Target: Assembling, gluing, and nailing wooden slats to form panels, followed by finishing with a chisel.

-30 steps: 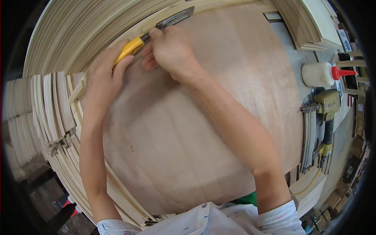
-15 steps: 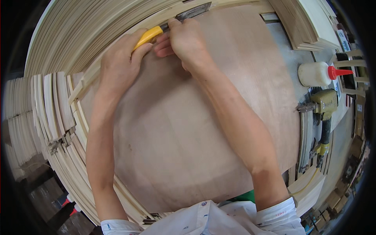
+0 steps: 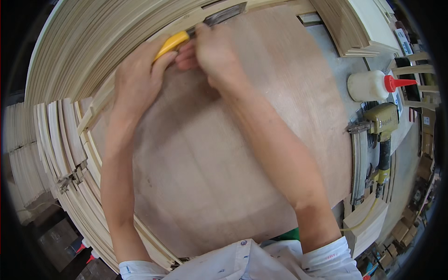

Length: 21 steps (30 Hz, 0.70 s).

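Note:
At the far edge of a wide brown plywood panel, my left hand wraps round the yellow handle of a flat-bladed tool. Its dark metal blade points right and away, along a pale wooden strip bordering the panel. My right hand, slightly blurred, is closed around the neck between handle and blade. Some of its fingers show below the handle, pointing left. The exact kind of tool is hard to tell, because my hands cover part of it.
Long stacked wooden strips rise beyond the panel, and shorter bundles stand at the left. On the right are pale stacked boards, a white glue bottle with a red nozzle, and an air nail gun with a yellow hose.
The whole view has shifted slightly, moving the scene a little to the left. Both hands remain on the tool at the panel's far edge, and the right hand is more blurred.

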Each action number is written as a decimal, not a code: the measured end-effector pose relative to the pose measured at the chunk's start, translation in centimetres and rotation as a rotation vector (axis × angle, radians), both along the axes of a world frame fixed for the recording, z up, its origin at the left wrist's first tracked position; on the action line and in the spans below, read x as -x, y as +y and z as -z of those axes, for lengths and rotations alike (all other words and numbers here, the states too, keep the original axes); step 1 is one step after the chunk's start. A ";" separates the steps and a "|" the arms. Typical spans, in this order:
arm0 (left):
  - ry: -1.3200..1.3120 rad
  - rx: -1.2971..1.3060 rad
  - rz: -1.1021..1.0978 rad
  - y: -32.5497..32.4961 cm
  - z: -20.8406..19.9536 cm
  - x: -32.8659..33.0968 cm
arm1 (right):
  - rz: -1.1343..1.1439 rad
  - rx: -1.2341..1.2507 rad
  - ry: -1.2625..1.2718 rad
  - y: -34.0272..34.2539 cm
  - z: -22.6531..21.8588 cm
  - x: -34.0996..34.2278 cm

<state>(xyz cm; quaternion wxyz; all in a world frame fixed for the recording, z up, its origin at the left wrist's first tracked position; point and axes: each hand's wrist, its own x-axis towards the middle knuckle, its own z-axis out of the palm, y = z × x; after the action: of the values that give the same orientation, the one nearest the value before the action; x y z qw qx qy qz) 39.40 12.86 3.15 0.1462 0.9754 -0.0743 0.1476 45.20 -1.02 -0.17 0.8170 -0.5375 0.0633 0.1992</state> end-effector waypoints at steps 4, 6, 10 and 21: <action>-0.080 -0.032 0.019 1.4 0.6 1.6 | -0.111 0.074 -0.048 1.2 0.0 1.2; -0.078 -0.028 0.013 1.2 0.7 1.7 | -0.057 0.068 -0.047 1.0 -0.4 1.3; -0.052 0.033 -0.027 -0.6 1.0 1.6 | -0.005 0.077 -0.035 0.0 -0.1 0.9; -0.109 0.032 0.009 0.4 1.0 2.2 | -0.053 0.051 -0.055 0.2 -0.3 1.3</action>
<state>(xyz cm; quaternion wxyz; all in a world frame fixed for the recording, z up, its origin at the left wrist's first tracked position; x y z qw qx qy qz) 37.25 13.22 2.16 0.1583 0.9631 -0.0839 0.2009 43.94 -0.84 0.16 0.7989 -0.5649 0.0316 0.2042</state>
